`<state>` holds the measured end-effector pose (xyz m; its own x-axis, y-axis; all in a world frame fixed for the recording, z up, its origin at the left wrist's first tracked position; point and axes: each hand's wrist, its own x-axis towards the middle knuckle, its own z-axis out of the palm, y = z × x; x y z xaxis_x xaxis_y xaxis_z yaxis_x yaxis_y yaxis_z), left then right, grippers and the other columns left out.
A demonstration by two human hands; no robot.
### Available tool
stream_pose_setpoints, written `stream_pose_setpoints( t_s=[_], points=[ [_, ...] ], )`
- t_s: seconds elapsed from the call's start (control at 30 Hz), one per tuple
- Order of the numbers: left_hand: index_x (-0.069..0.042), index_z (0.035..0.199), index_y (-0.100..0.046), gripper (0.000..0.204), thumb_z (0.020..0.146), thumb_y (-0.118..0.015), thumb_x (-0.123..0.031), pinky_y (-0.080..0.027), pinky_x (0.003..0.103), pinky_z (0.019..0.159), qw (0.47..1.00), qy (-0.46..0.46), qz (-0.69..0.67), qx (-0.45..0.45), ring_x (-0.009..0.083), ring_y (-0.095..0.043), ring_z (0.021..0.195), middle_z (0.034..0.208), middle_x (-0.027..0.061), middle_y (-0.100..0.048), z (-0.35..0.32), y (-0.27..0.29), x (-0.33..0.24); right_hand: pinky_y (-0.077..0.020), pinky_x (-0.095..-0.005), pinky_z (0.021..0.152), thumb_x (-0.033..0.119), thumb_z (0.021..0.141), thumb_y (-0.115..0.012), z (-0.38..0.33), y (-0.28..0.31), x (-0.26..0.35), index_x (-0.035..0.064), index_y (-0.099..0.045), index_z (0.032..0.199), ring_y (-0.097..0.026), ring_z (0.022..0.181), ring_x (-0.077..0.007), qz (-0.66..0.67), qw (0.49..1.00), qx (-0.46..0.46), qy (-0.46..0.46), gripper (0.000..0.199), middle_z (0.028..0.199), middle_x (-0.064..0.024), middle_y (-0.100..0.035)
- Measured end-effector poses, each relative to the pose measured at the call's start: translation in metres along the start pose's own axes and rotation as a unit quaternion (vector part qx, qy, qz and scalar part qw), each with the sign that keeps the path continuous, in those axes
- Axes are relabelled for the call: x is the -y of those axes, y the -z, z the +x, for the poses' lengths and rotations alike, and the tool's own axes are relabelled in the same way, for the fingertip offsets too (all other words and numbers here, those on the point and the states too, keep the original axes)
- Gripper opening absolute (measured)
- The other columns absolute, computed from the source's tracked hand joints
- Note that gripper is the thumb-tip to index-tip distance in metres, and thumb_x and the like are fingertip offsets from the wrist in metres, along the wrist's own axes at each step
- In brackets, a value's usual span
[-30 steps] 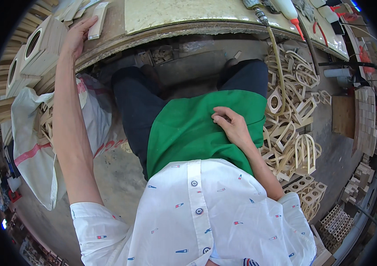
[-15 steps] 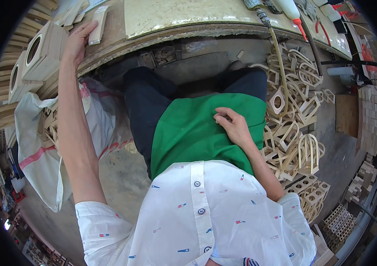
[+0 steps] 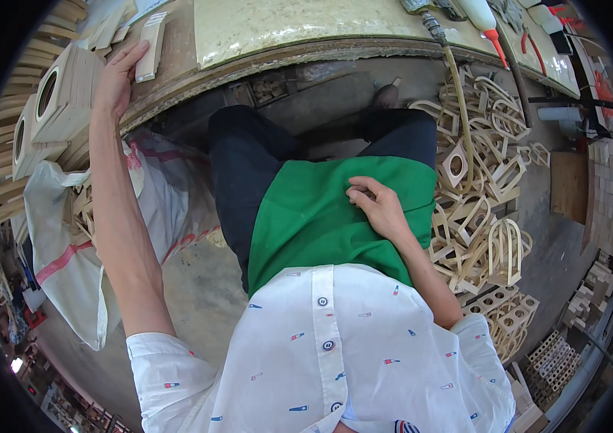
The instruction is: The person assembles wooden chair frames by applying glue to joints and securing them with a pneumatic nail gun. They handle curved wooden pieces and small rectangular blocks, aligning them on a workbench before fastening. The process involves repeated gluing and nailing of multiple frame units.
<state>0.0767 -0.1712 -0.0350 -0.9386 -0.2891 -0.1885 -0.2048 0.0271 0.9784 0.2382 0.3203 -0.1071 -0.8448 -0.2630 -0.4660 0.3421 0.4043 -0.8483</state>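
My left arm reaches to the bench at the upper left. At its end, my left hand (image 3: 120,78) has its fingertips against the left side of a narrow, pale piece of wood (image 3: 152,45) lying on the bench; the fingers look extended rather than wrapped round it. Some of that hand is turned away from view. On the green apron (image 3: 314,216) over my lap rests my right hand (image 3: 378,208), its fingers loosely bent and slightly apart, holding nothing.
Wooden boxes with round holes (image 3: 68,94) stand left of my hand. Below them is a white sack (image 3: 54,278) of wood parts. Many arched wooden frames (image 3: 505,249) pile up at my right. A hose (image 3: 456,108) hangs over the bench edge near a red-tipped bottle (image 3: 479,22).
The view has shifted slightly, and the bench things appear a little further left. My left hand stays beside the same piece of wood; the right hand has barely moved.
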Motion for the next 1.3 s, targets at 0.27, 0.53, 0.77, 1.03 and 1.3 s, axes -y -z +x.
stream_pose_setpoints(
  t_s=[0.27,0.53,0.77,1.03,1.3],
  points=[
    [0.000,0.118,-0.062,0.040,0.088,-0.069,-0.026,-0.043,0.023,0.086,1.000,0.001,-0.001,-0.005,0.0096,-0.059,0.095,0.109,0.0040,-0.066,0.000,0.003,0.002,-0.0508,-0.0309,0.083,0.013,0.089,-0.061,-0.006,0.005,0.000,-0.0025,-0.060,0.117,-0.066,0.090,-0.0207,0.000,1.000,-0.001,-0.004,0.032,0.101,-0.0147,-0.069],
    [-0.001,0.118,-0.062,0.041,0.088,-0.069,-0.028,-0.043,0.024,0.086,1.000,0.013,0.001,-0.002,0.0101,-0.057,0.095,0.106,0.0032,-0.065,0.000,0.005,0.000,-0.0507,-0.0315,0.083,0.014,0.090,-0.060,-0.006,0.004,0.001,-0.0030,-0.060,0.117,-0.066,0.093,-0.0211,0.000,1.000,0.008,-0.009,0.032,0.103,-0.0147,-0.068],
    [0.000,0.118,-0.061,0.045,0.087,-0.070,-0.030,-0.042,0.025,0.086,1.000,0.008,0.008,-0.018,0.0110,-0.056,0.095,0.105,0.0046,-0.065,-0.006,-0.004,-0.004,-0.0511,-0.0317,0.084,0.013,0.089,-0.060,-0.007,0.003,-0.001,-0.0030,-0.060,0.117,-0.066,0.093,-0.0217,0.004,1.000,0.013,-0.018,0.031,0.103,-0.0144,-0.068],
    [0.002,0.118,-0.060,0.043,0.088,-0.069,-0.026,-0.045,0.026,0.085,1.000,0.027,-0.005,-0.014,0.0128,-0.059,0.094,0.106,0.0064,-0.064,-0.011,-0.003,-0.008,-0.0515,-0.0314,0.083,0.011,0.089,-0.061,-0.010,0.000,0.010,-0.0027,-0.060,0.116,-0.066,0.091,-0.0211,-0.004,0.999,0.025,-0.020,0.030,0.099,-0.0133,-0.068],
    [0.000,0.118,-0.060,0.034,0.090,-0.066,-0.019,-0.052,0.026,0.072,0.998,0.025,-0.026,-0.047,0.0119,-0.063,0.085,0.099,0.0040,-0.066,-0.019,-0.019,-0.011,-0.0512,-0.0284,0.078,0.010,0.088,-0.063,0.000,-0.015,0.016,-0.0019,-0.061,0.115,-0.065,0.084,-0.0155,0.010,0.999,0.040,-0.009,0.029,0.096,-0.0108,-0.069]
  ],
)
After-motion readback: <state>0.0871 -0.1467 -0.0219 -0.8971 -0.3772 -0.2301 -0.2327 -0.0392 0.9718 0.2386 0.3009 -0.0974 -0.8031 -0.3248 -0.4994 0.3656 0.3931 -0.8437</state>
